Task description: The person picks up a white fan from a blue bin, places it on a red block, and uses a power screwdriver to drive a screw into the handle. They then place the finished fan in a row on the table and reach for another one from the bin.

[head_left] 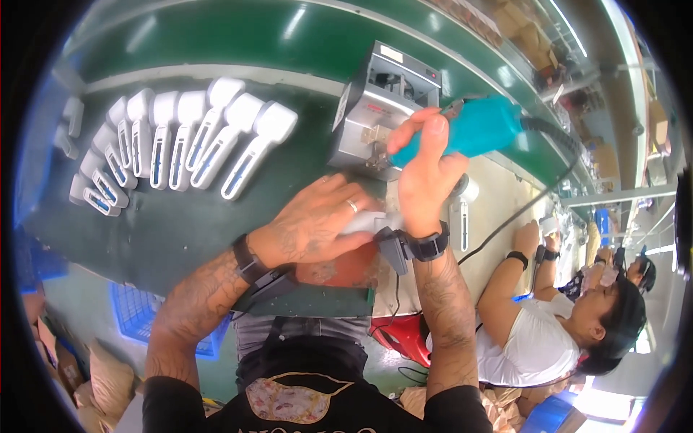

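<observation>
My right hand [426, 169] is wrapped round a teal electric screwdriver [487, 128], whose cord runs off from its back end. The tool lies nearly level, its nose close to the front of a grey box-shaped screw feeder [361, 108]; whether the tip touches it is hidden. Below, my left hand [317, 220] is closed on a white handheld device [368, 221] low over the bench. Fingers and my right wrist cover much of that device. A reddish-brown mat [339, 267] lies under my left hand.
Several white handheld devices [191, 112] lie fanned out on the green bench [216, 224] at left. Another white device [464, 216] lies right of my right wrist. A black cord [498, 227] crosses the pale worktop. A co-worker [545, 328] sits at right. A blue crate [141, 314] stands below left.
</observation>
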{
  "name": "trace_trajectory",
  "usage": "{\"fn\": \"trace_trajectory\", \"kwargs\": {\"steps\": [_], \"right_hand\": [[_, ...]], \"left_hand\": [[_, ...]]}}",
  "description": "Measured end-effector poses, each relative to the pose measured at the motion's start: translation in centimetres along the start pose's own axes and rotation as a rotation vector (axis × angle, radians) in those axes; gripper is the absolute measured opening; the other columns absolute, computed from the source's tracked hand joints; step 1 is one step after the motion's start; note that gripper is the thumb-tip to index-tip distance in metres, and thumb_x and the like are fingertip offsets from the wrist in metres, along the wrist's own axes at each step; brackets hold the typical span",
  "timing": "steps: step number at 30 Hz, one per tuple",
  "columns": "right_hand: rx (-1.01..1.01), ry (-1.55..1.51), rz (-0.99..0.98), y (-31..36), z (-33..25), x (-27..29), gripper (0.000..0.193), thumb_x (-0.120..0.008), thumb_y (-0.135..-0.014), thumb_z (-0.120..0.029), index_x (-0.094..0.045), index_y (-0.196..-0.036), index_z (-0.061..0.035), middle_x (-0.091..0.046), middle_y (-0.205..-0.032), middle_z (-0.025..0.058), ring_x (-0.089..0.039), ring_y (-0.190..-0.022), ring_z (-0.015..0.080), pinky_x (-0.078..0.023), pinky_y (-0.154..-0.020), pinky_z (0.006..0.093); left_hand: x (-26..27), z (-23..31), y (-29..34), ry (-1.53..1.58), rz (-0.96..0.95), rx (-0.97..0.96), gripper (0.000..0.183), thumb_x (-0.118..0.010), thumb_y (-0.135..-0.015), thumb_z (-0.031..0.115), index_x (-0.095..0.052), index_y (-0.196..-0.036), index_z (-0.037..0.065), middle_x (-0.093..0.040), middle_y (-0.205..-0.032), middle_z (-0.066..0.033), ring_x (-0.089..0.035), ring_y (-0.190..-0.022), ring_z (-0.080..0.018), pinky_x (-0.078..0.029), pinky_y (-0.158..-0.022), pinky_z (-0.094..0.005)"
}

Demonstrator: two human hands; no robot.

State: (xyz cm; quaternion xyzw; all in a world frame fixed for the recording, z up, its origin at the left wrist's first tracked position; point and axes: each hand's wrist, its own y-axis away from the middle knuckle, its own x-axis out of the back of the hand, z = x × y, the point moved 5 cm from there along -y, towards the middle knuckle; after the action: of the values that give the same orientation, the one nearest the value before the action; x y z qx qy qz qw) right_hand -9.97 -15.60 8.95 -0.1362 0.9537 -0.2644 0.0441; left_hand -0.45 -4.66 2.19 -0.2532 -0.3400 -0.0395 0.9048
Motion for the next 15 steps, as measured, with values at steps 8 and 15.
{"fn": "trace_trajectory", "kwargs": {"steps": [8,15], "right_hand": [[-0.131,-0.085,0.027,5.6,-3.4,4.0,0.061,-0.056,-0.096,-0.058,-0.053,-0.108,0.0017,-0.052,-0.067,0.0082,-0.051,-0.058,0.0188,-0.042,-0.054,0.0328],[-0.143,-0.035,-0.002,7.0,-3.2,4.7,0.064,-0.054,-0.095,-0.061,-0.053,-0.109,0.0018,-0.051,-0.064,0.0076,-0.051,-0.056,0.0191,-0.042,-0.053,0.0338]], "left_hand": [[-0.2,0.0,-0.4,-0.077,-0.023,-0.011,0.029,-0.070,-0.087,0.022,-0.064,-0.113,0.010,-0.062,-0.108,-0.0070,-0.055,-0.097,-0.0294,-0.044,-0.086,-0.0402],[-0.1,0.0,-0.3,-0.064,-0.055,0.002,0.035,-0.070,-0.087,0.022,-0.064,-0.119,0.009,-0.061,-0.109,-0.0075,-0.054,-0.097,-0.0298,-0.043,-0.087,-0.0401]]}}
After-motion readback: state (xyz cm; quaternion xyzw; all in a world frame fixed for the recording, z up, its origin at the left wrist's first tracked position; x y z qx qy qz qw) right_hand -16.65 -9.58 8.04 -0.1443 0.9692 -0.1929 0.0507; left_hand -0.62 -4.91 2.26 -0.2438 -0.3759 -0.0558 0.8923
